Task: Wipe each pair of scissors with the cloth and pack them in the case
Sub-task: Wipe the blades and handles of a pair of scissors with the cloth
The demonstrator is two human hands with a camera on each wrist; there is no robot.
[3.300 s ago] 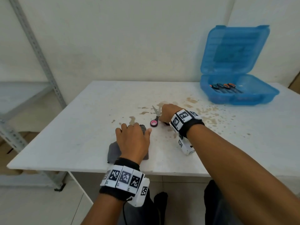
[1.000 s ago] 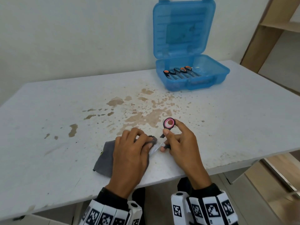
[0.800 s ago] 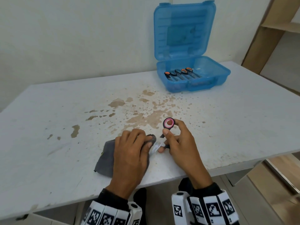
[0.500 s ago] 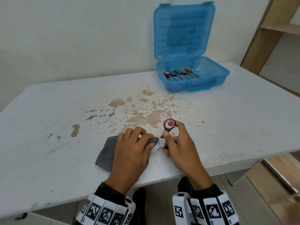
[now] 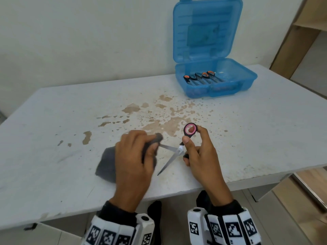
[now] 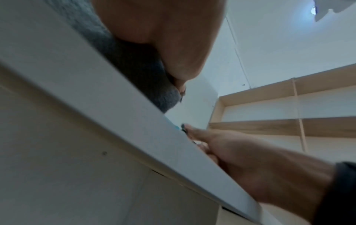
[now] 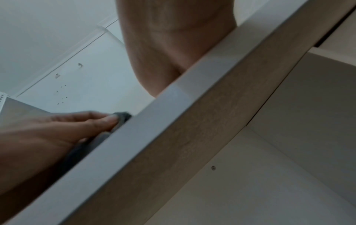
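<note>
While left hand (image 5: 132,161) pinches cloth (image 5: 106,165), no writing legible.

Your white table (image 5: 265,131) fills the middle of the frame, with brown stains (image 5: 164,121) at its centre. The open blue case (image 5: 215,85) sits upper right; the grey cloth (image 5: 106,165) lies lower left of centre.

Stained white bench (image 5: 247,131): bare surface between near hands and far open blue plastic case (image 5: 230,82); upright case lid (image 5: 205,30) blocks approach from behind.
</note>
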